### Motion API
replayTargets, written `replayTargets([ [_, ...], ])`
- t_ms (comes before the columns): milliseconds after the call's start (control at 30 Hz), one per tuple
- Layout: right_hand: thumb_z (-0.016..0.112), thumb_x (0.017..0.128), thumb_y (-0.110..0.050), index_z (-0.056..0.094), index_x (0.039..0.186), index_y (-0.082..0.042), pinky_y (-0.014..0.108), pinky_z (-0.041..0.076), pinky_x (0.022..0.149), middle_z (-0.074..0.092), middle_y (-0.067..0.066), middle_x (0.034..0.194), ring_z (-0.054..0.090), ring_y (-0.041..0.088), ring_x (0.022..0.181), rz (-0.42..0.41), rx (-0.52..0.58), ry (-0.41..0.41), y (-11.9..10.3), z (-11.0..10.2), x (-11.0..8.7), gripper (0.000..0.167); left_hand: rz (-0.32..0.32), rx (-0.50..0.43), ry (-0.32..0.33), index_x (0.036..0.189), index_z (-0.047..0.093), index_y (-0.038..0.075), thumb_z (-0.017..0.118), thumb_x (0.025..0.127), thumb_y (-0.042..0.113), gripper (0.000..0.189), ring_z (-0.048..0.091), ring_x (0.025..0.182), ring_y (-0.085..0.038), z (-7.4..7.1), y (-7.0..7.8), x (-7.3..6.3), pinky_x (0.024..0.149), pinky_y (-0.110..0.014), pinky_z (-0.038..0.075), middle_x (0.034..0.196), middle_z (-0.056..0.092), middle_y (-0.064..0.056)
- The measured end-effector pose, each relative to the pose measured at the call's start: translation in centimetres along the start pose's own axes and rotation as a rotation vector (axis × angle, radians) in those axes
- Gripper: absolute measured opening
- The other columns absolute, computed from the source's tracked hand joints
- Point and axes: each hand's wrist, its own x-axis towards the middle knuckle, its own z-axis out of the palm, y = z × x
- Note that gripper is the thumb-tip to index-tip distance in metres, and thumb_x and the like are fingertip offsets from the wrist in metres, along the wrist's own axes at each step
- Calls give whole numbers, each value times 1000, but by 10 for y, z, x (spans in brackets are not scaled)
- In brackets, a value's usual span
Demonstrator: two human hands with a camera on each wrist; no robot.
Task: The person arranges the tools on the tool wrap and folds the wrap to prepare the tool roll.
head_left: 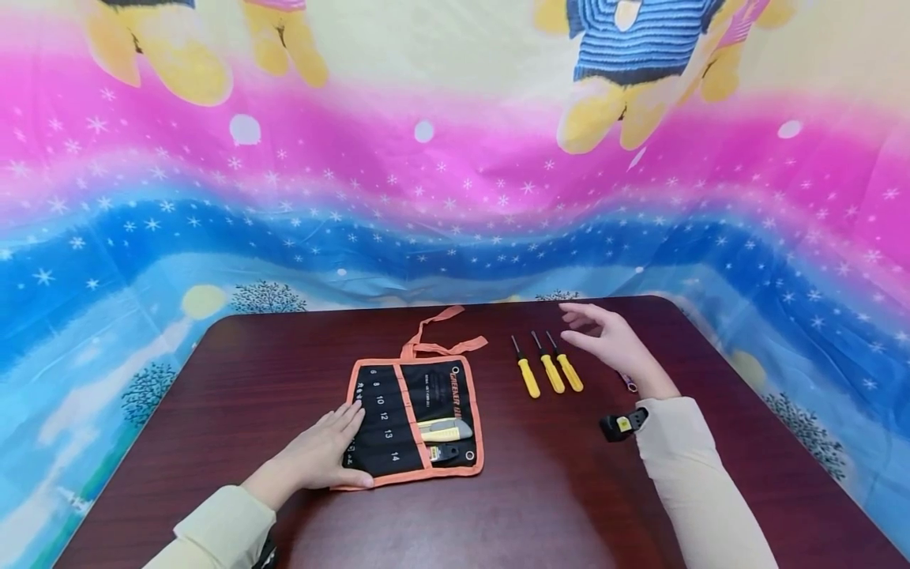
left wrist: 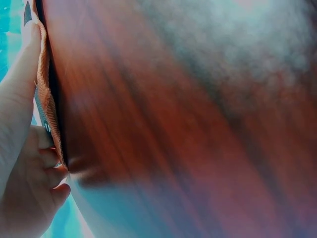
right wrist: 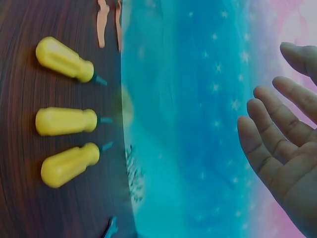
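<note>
A black tool pouch (head_left: 408, 379) with orange trim and printed numbers lies spread on the table. My left hand (head_left: 325, 449) rests on its left edge, fingers extended over the cloth and thumb at the lower corner; its edge shows orange trim (left wrist: 45, 94) in the left wrist view. A yellow utility knife (head_left: 444, 430) and a black-and-yellow item (head_left: 444, 453) sit in the right-hand pockets. My right hand (head_left: 600, 336) hovers with loosely extended fingers, holding nothing, just right of three yellow-handled screwdrivers (head_left: 550, 375), whose handles (right wrist: 67, 121) also show in the right wrist view.
A metal wrench-like tool (head_left: 629, 382) lies partly hidden behind my right wrist. Orange tie straps (head_left: 444, 345) trail from the pouch toward the back. The dark wooden table (head_left: 284, 356) ends at a printed cloth backdrop (head_left: 455, 213).
</note>
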Motion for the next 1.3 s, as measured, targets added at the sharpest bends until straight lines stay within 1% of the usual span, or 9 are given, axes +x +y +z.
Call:
replayTargets([
  [100,61,89,-10,47,132,2,44,40,84,55,22,115,52,35,103,22,15,27,23,-6,0,46,0,-1,0,138,31,-9,54,68,76,112,22,133,-37,0,0,0,104,-49,23,144,26,-24],
  [267,61,90,-21,46,135,-3,42,42,85,56,18,117,53,29,102,69,-9,56,60,-11,0,50,0,1,3,139,31,-9,53,68,76,112,22,133,-37,0,0,0,104,-49,23,144,26,-24],
  [433,60,91,-26,46,135,-3,41,43,84,55,20,118,53,30,102,127,-2,67,81,-14,-7,51,0,-5,5,139,31,-8,53,68,76,113,22,133,-37,1,-1,1,104,-49,23,145,26,-24],
  [600,58,91,-31,45,135,-4,30,45,80,55,19,117,52,30,101,180,-7,67,101,-14,-13,53,1,-4,5,139,31,-8,53,68,77,113,22,133,-37,1,-2,1,104,-49,24,145,26,-24],
  [733,58,92,-31,45,134,-2,22,46,74,55,19,115,53,29,99,200,8,68,112,-14,-17,53,2,-2,2,139,31,-9,53,68,77,113,22,133,-37,1,-2,0,104,-48,24,145,25,-24],
  [833,58,92,-29,45,133,1,25,48,74,55,21,114,54,30,97,210,24,70,119,-14,-21,53,-1,-4,-1,139,31,-9,54,68,75,112,22,133,-37,1,-1,0,105,-48,23,145,25,-24],
  [1033,58,92,-27,44,132,5,40,51,76,54,23,113,54,36,95,257,37,72,138,-13,-27,52,1,-6,1,139,31,-9,56,69,74,111,22,133,-37,1,0,0,104,-49,23,144,26,-24],
  [1167,58,92,-24,43,132,7,38,51,73,53,25,114,54,39,94,279,34,60,147,-13,-31,53,-4,4,2,139,31,-8,56,68,74,111,22,133,-36,2,-1,-1,105,-48,23,145,26,-23],
  [1300,58,92,-25,42,132,7,35,51,73,52,26,115,54,37,96,308,21,45,153,-14,-36,54,-6,1,0,139,32,-8,56,68,74,111,22,133,-36,1,0,-1,105,-48,23,144,26,-23],
])
